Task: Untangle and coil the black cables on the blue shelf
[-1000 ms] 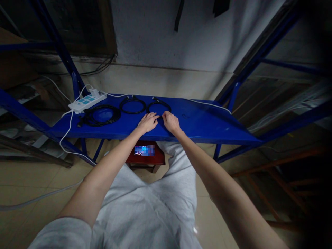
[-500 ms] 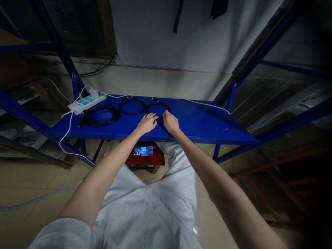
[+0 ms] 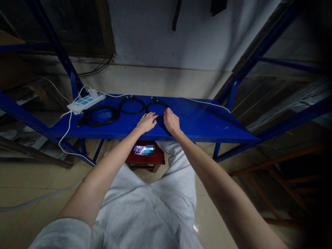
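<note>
A black cable [image 3: 163, 102] lies in a loop on the blue shelf [image 3: 207, 126], its plug end pointing to the back. My left hand [image 3: 146, 121] rests at the loop's near left side, fingers bent over the cable and thumb against it. To its right, my right hand [image 3: 171, 121] is closed around the same cable at the near right side. A short dark stretch of cable shows between the two hands; the part under my fingers is hidden. Farther left lie a second small coiled black cable [image 3: 131, 112] and a larger black coil [image 3: 118, 116].
A white power strip [image 3: 86, 103] with plugged-in cords sits at the shelf's left end. A white cord [image 3: 202, 102] runs along the back edge. Small dark ties [image 3: 184, 115] lie right of my hands. Below, a phone [image 3: 141, 150] with a lit screen rests on a red stool [image 3: 155, 160].
My right hand has turned slightly, its knuckles now higher and farther back, still closed at the cable. My left hand stays in place. The phone's screen picture differs.
</note>
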`<action>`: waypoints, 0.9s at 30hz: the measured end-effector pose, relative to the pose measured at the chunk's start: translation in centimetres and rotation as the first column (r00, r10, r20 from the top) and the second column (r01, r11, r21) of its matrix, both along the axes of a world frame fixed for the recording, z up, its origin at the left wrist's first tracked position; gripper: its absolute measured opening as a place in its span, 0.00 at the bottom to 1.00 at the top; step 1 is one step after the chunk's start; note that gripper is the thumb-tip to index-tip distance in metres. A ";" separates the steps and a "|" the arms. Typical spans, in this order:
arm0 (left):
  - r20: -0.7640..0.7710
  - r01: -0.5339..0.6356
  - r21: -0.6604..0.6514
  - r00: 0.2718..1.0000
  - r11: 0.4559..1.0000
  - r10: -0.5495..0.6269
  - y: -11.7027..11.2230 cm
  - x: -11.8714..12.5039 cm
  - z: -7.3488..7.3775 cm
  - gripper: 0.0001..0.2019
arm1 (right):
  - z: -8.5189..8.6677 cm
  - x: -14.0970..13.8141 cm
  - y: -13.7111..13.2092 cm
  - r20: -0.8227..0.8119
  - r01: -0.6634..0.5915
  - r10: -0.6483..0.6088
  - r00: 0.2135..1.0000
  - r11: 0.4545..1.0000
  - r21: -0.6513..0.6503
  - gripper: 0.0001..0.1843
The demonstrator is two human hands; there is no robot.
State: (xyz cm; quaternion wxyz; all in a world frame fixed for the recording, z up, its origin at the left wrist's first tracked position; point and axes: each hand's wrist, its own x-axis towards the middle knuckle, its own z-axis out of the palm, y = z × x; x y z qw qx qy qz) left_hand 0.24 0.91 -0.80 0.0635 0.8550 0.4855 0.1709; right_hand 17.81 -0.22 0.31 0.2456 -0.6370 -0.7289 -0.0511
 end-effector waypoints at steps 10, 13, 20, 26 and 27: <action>0.002 -0.003 0.000 1.000 1.000 0.003 -0.1 0.0 0.1 0.24 | 0.2 0.0 -0.2 -0.067 -0.040 0.045 0.997 0.997 0.071 0.21; 0.000 -0.003 -0.002 1.000 1.000 0.003 0.0 0.0 -0.1 0.24 | 0.3 0.0 -0.3 -0.073 -0.025 0.031 0.997 0.996 0.080 0.22; 0.056 -0.001 0.122 0.998 0.993 -0.006 -0.5 -0.2 0.2 0.31 | 1.2 -1.0 -1.3 -0.102 -0.201 0.204 0.974 0.979 0.033 0.19; 0.014 -0.010 0.223 1.000 0.975 0.007 -1.2 -0.3 1.1 0.17 | 0.1 -2.7 -0.3 -0.575 -0.310 0.310 0.757 0.945 0.102 0.14; 0.000 -0.013 0.228 1.000 0.974 0.014 -1.3 -0.3 1.3 0.17 | -0.3 -2.6 0.1 -0.650 -0.328 0.306 0.695 0.940 0.092 0.14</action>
